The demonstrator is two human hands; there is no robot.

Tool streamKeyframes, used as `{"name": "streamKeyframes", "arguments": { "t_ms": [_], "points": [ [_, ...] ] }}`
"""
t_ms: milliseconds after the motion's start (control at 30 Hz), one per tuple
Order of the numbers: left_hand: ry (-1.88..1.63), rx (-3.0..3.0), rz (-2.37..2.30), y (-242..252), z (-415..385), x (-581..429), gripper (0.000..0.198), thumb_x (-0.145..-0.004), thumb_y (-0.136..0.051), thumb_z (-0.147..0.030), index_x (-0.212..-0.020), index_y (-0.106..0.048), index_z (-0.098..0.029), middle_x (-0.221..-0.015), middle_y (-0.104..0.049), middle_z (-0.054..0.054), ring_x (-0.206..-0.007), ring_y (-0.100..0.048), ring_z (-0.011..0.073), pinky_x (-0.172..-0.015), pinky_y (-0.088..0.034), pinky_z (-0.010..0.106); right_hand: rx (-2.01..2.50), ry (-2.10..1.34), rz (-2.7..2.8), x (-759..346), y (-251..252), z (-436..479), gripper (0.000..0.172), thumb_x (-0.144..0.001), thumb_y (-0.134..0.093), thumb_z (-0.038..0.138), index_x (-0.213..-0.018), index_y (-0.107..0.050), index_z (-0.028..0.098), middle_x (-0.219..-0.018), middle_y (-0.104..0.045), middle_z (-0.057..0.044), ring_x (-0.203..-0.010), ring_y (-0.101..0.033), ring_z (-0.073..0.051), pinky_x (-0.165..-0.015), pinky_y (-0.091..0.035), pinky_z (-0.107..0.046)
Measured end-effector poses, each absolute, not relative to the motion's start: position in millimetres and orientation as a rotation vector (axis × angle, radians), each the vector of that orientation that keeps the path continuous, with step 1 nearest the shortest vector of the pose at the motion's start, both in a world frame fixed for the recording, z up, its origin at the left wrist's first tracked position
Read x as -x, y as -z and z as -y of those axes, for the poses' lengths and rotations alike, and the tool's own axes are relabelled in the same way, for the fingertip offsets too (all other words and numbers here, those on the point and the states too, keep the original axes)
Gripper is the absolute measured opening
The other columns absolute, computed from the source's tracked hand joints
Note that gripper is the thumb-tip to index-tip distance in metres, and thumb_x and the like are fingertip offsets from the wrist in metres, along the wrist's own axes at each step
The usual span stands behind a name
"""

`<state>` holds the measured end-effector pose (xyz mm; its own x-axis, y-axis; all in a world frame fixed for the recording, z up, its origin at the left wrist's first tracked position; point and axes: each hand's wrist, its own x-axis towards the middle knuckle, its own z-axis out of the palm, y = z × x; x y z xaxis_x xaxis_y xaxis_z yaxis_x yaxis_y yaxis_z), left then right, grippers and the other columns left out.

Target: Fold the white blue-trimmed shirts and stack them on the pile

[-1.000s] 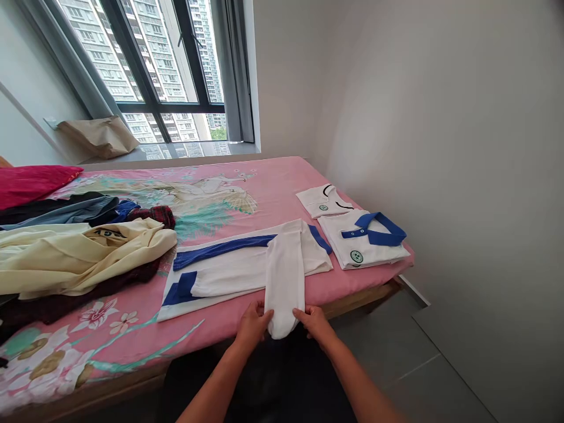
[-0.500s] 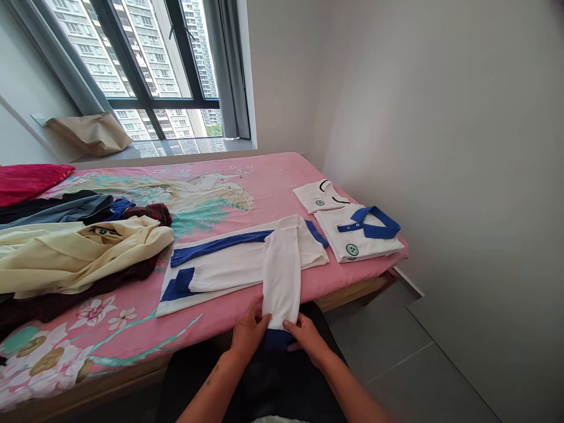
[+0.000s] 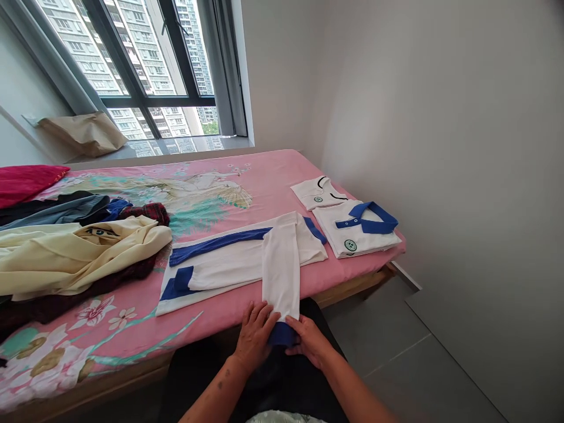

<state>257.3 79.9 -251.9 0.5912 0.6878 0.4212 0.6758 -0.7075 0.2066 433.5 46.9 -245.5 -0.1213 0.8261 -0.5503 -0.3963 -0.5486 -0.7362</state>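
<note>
A white long-sleeved shirt with blue trim [image 3: 229,266] lies partly folded on the bed. One of its sleeves [image 3: 281,264] crosses the shirt and hangs over the bed's front edge towards my lap, ending in a blue cuff [image 3: 283,334]. My left hand [image 3: 255,332], back upward, is closed at the sleeve's left edge just above the cuff; its thumb is hidden. On the other side my right hand [image 3: 309,339] pinches the cuff's edge, thumb on top and fingers partly underneath.
To the right sit a folded white polo shirt with blue collar [image 3: 359,230] and a folded white garment with black trim [image 3: 318,194]. A pile with a cream garment [image 3: 88,252] covers the bed's left side. The pink bed sheet [image 3: 273,167] reaches the wall.
My left hand has shifted from a thumb-on-top pinch to a back-up position over the sleeve's left edge. The cuff shows more fully, slightly higher, between both hands.
</note>
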Motion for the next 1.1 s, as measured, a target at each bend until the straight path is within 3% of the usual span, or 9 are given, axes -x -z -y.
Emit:
{"name": "streamKeyframes", "arguments": {
  "t_ms": [167,300,433,567,733,867,933,1000,1100],
  "points": [
    [-0.709,-2.877,-1.132,257,-76,-256,0.051,-0.075,-0.055,-0.021,-0.126,-0.053,-0.026,-0.127,-0.055,0.010,-0.126,-0.040,0.0296,-0.109,-0.019,0.055,1.328,-1.754,0.508,-433,236,-45,0.037,-0.068,-0.064,0.039,-0.096,-0.056,0.015,-0.058,-0.056,0.002,-0.047,-0.051,-0.010,-0.047,-0.049,-0.026],
    [-0.689,-2.888,-1.136,242,-70,-254,0.065,-0.072,-0.056,-0.021,-0.135,-0.042,-0.023,-0.141,-0.041,0.014,-0.132,-0.033,0.0327,-0.107,-0.019,0.056,1.288,-1.773,0.509,-428,226,-44,0.040,-0.069,-0.064,0.041,-0.097,-0.055,0.015,-0.059,-0.058,0.002,-0.046,-0.051,-0.009,-0.047,-0.048,-0.025],
    [-0.809,-2.778,-1.200,231,-61,-265,0.063,-0.071,-0.053,-0.016,-0.133,-0.045,-0.024,-0.131,-0.054,0.010,-0.123,-0.045,0.0288,-0.108,-0.017,0.053,1.198,-1.783,0.526,-424,214,-44,0.047,-0.069,-0.067,0.047,-0.101,-0.056,0.015,-0.061,-0.059,0.002,-0.046,-0.052,-0.008,-0.047,-0.047,-0.024],
    [-0.879,-2.585,-1.301,231,-63,-270,0.057,-0.072,-0.042,-0.005,-0.126,-0.050,-0.021,-0.118,-0.064,0.007,-0.108,-0.058,0.0215,-0.103,-0.031,0.046,1.134,-1.808,0.563,-426,203,-46,0.048,-0.068,-0.067,0.052,-0.096,-0.055,0.014,-0.066,-0.062,-0.001,-0.048,-0.055,-0.009,-0.050,-0.047,-0.025],
    [-0.817,-2.488,-1.315,207,-73,-264,0.048,-0.074,-0.047,-0.009,-0.119,-0.058,-0.024,-0.109,-0.067,0.006,-0.100,-0.061,0.0213,-0.092,-0.045,0.041,1.187,-1.684,0.597,-434,207,-46,0.044,-0.072,-0.060,0.056,-0.086,-0.054,0.015,-0.067,-0.061,-0.001,-0.052,-0.056,-0.011,-0.053,-0.048,-0.026],
    [-0.732,-2.340,-1.426,164,-80,-267,0.041,-0.078,-0.047,-0.014,-0.114,-0.062,-0.024,-0.103,-0.067,0.007,-0.096,-0.061,0.0215,-0.085,-0.049,0.037,1.325,-1.576,0.769,-428,227,-40,0.038,-0.075,-0.056,0.054,-0.082,-0.053,0.016,-0.063,-0.058,0.000,-0.051,-0.054,-0.012,-0.050,-0.046,-0.026],
    [-0.677,-2.246,-1.456,140,-86,-271,0.036,-0.082,-0.046,-0.019,-0.113,-0.063,-0.023,-0.105,-0.068,0.007,-0.096,-0.062,0.0211,-0.085,-0.048,0.035,1.349,-1.472,0.981,-419,238,-35,0.033,-0.080,-0.051,0.050,-0.082,-0.055,0.017,-0.068,-0.061,-0.003,-0.060,-0.059,-0.015,-0.058,-0.049,-0.029],
    [-0.622,-2.171,-1.464,116,-93,-276,0.032,-0.084,-0.045,-0.025,-0.111,-0.064,-0.024,-0.105,-0.068,0.006,-0.094,-0.063,0.0204,-0.083,-0.048,0.032,1.363,-1.284,1.271,-409,244,-30,0.031,-0.084,-0.047,0.044,-0.095,-0.060,0.018,-0.090,-0.066,-0.008,-0.086,-0.063,-0.021,-0.078,-0.051,-0.036],
    [-0.536,-2.133,-1.474,80,-109,-286,0.028,-0.086,-0.042,-0.029,-0.091,-0.068,-0.021,-0.085,-0.070,0.004,-0.076,-0.063,0.0174,-0.068,-0.045,0.027,1.360,-0.937,1.692,-391,241,-34,0.045,-0.087,-0.046,0.039,-0.128,-0.047,0.023,-0.133,-0.049,-0.010,-0.123,-0.045,-0.027,-0.102,-0.037,-0.044]
  ]
}}
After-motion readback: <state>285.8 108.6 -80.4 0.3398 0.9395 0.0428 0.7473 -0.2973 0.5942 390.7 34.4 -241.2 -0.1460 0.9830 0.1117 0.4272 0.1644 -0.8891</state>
